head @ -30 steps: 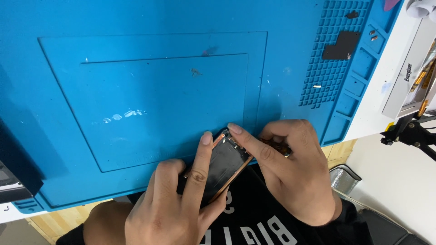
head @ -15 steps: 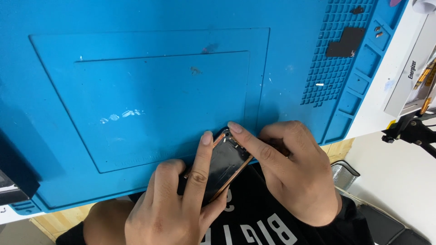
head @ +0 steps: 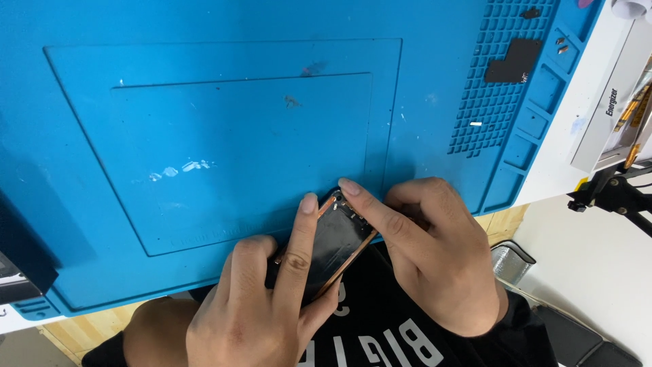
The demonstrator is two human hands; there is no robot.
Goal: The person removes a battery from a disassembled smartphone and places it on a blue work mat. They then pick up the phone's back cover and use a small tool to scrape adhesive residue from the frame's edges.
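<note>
Blue silicone covers most of the tabletop: a large work mat [head: 204,122] with a raised rectangular outline in its middle, a few white smears and small dark specks on its surface. Along the mat's right side runs a grid of tiny square cells [head: 492,88] and a column of larger compartments. A flat black L-shaped part [head: 513,61] lies on the grid, and two small metal bits [head: 561,45] sit in a compartment beside it. Past the mat's right edge, on the white tabletop, lies a long white box [head: 608,102], and a black stand arm [head: 611,197] reaches in from the right.

At the mat's near edge, both hands hold a dark phone body [head: 334,245] with a copper-coloured frame, tilted so its top corner rests against the mat. The left hand [head: 261,306] wraps the lower end of the phone, its index finger stretched along the left edge up to the top corner. The right hand [head: 435,251] closes on the right side, its index fingertip pressed on the top corner, the other fingers curled. The two index fingertips lie just beside each other. Below the hands shows a black shirt with white lettering [head: 380,340], and light wooden flooring beside it.
</note>
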